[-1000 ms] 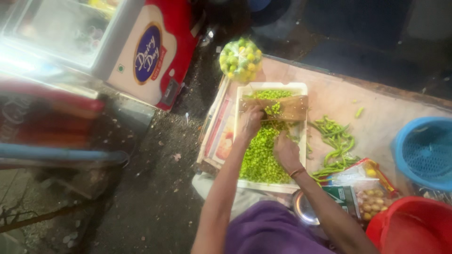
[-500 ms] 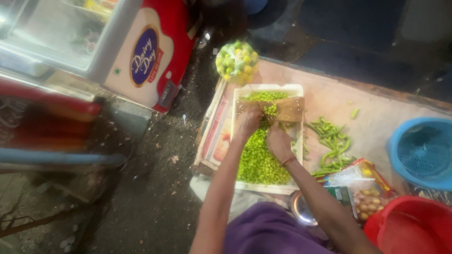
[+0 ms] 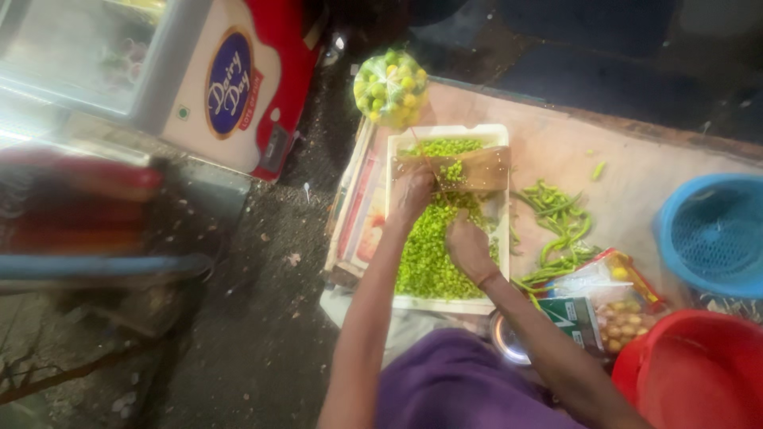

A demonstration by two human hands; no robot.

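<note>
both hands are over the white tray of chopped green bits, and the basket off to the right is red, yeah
Not quite. In the head view the basket at the right is blue, not red; the red thing is a tub nearer the person. The rest holds: the left hand and right hand are over the white tray of chopped green bits.
</note>
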